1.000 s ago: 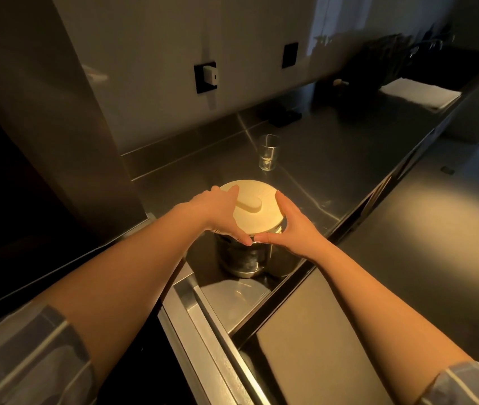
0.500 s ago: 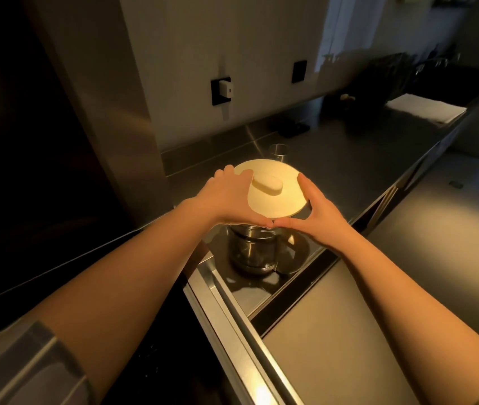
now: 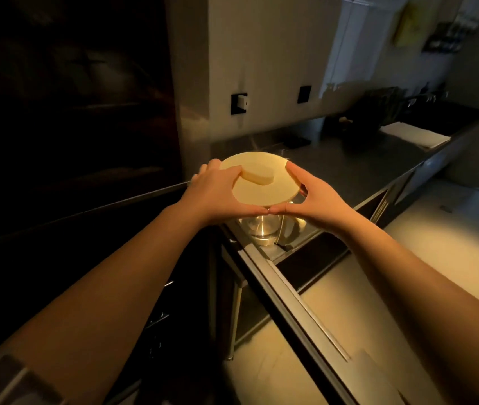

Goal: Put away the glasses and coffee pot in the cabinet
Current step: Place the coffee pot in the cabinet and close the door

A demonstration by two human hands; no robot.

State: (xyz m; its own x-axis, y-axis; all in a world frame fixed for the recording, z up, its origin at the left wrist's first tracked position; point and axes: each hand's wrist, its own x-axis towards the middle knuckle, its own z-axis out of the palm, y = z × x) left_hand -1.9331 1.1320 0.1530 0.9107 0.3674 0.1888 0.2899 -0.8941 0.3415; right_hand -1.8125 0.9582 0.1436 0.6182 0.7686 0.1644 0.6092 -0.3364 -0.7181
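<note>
Pot (image 3: 264,226) is being held up off the counter (image 3: 349,171), near its front edge and just in front of both wrists; glass body is showing below a cream lid (image 3: 257,182) that is covering the whole top. Left hand (image 3: 218,191) is gripping the lid's left rim, fingers curled over the far edge, thumb running along the near edge. Right hand (image 3: 317,197) is doing the same on the right rim, fingers spread along the side, thumb underneath toward the middle. The two thumb tips are meeting at the near rim. Judgement: the two-sided clamp is serving to keep lid and glass together while the pot is being carried, since the lid looks loose-fitting and the body slippery. Handle is not clearly visible; cannot tell whether it is being used. Below and to the left, a dark cabinet (image 3: 232,302) is standing open with its door (image 3: 291,302) swung toward the camera, likely the destination. No glass is plainly visible behind the lid. A white cloth (image 3: 413,135) is lying far down the counter.
</note>
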